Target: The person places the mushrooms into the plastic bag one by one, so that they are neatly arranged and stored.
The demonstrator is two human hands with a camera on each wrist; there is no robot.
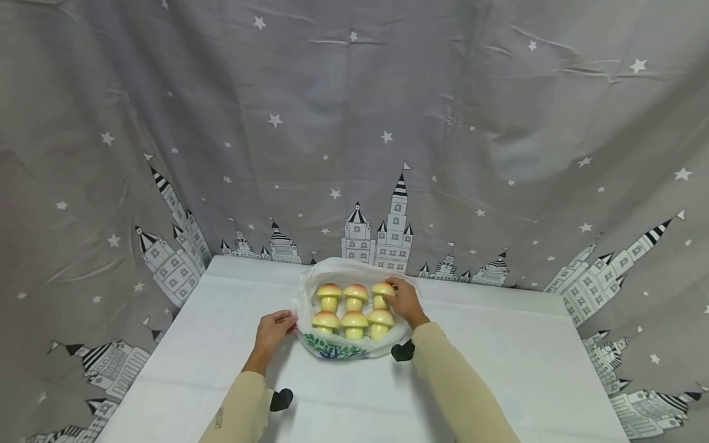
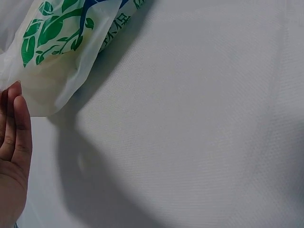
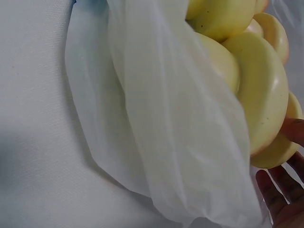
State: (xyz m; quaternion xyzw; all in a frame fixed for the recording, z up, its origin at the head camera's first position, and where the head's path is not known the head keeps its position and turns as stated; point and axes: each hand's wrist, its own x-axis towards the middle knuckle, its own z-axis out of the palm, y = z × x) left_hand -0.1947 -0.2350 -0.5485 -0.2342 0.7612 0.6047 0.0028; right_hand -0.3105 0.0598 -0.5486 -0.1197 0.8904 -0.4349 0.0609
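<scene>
A white plastic bag [image 1: 339, 266] with green leaf print lies spread on the table, its mouth open upward. Inside it, several yellow toy mushrooms [image 1: 354, 320] with reddish-topped caps sit in two rows. At the bag's left edge my left hand [image 1: 272, 333] pinches the plastic between thumb and fingers; the left wrist view shows its fingertips at the bag's side. My right hand [image 1: 408, 303] reaches over the bag's right side and grips the back-right mushroom [image 1: 381, 289] by its cap. In the right wrist view, thumb and fingers stand around that mushroom [image 3: 278, 151], behind a nearer one.
A white cloth covers the table [image 1: 498, 357]. Behind it and at both sides hangs a grey curtain [image 1: 354, 123] printed with stars and castles. Black wrist cameras [image 1: 281, 400] sit at both sleeves.
</scene>
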